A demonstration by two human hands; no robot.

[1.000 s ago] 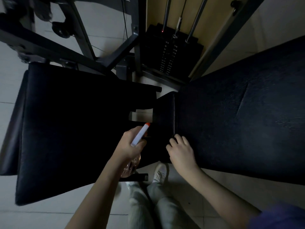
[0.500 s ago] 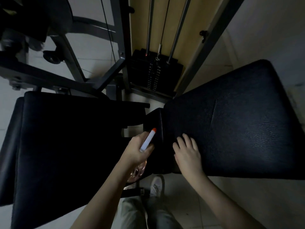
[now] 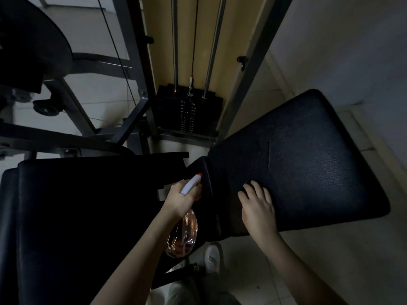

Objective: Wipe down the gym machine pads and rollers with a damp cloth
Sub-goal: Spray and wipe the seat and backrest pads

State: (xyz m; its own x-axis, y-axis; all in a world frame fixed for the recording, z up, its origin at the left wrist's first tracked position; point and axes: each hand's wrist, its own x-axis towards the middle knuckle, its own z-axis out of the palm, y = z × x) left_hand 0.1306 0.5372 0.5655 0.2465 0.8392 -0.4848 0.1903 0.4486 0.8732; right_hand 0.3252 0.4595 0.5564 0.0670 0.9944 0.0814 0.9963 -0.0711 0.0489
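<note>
The spray bottle (image 3: 191, 184) is still gripped in the left hand (image 3: 184, 200); the right hand (image 3: 258, 206), fingers flat, is laid farther in from the black pad's (image 3: 308, 164) edge than 1 second ago.

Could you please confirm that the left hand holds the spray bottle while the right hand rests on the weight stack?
Not quite. The right hand rests on the black pad, not on the weight stack, which stands farther back, untouched. The left hand does hold the spray bottle. The head view shows this.
</note>
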